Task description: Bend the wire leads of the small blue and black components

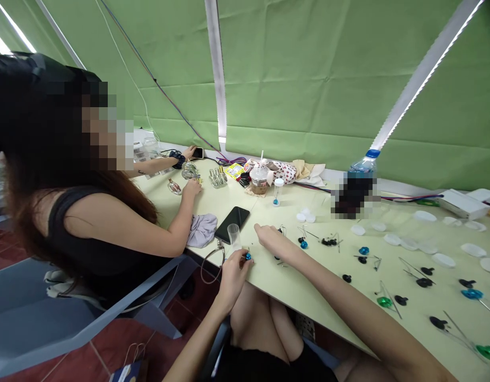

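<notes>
Now blue pc [248,256] at L grip [232,271] fingertips, nr tbl [264,274] edge

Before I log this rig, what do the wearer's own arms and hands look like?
Left hand and right hand ungloved; forearms bare, no sleeves, watches, cables or markings visible. Black clothing at the lap. Rings: too small to tell.

Left hand [233,271] pinches a blue piece [248,256] (black phone [232,223] nearby).

A black phone [239,216] lies beside what may be a scrunchie [202,230], a drink cup [259,184] farther back.
</notes>
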`<move>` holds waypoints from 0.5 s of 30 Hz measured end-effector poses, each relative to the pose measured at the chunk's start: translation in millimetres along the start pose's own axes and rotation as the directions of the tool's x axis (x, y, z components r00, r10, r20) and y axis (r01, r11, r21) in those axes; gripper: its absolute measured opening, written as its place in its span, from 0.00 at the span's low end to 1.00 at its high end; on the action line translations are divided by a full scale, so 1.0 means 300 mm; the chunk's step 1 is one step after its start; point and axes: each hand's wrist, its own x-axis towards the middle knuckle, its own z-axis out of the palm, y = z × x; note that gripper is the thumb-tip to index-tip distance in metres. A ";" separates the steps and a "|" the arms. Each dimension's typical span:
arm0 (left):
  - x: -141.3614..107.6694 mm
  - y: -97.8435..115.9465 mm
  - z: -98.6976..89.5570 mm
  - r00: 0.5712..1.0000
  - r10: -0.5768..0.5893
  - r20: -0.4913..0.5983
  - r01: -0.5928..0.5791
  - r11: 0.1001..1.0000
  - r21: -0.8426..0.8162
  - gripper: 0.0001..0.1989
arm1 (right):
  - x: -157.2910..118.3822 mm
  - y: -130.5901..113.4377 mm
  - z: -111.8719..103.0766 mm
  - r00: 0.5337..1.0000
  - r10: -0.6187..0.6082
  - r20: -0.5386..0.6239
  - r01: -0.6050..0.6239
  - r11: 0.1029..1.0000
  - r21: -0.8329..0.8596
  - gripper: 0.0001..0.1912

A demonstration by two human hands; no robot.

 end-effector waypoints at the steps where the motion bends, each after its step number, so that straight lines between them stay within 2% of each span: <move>1: -0.001 0.000 -0.002 1.000 -0.004 0.001 0.004 1.000 -0.005 0.11 | 0.006 0.010 -0.002 1.000 0.012 0.000 -0.012 1.000 0.015 0.13; 5: -0.006 -0.002 -0.018 1.000 -0.014 -0.013 0.015 0.998 0.057 0.12 | 0.028 0.037 -0.002 1.000 0.002 0.012 -0.003 0.998 0.065 0.08; 9: -0.013 0.014 -0.057 0.999 0.042 -0.031 -0.035 0.979 0.199 0.13 | 0.051 0.010 0.015 0.999 -0.008 0.031 0.005 0.997 0.071 0.07; 12: -0.023 0.052 -0.101 0.990 0.116 -0.078 -0.087 0.950 0.301 0.12 | 0.066 -0.031 0.035 1.000 -0.002 0.020 0.001 0.999 0.052 0.10; 15: -0.037 0.104 -0.141 0.977 0.169 -0.130 -0.119 0.938 0.327 0.12 | 0.075 -0.061 0.057 1.000 -0.022 0.001 0.022 0.999 0.035 0.11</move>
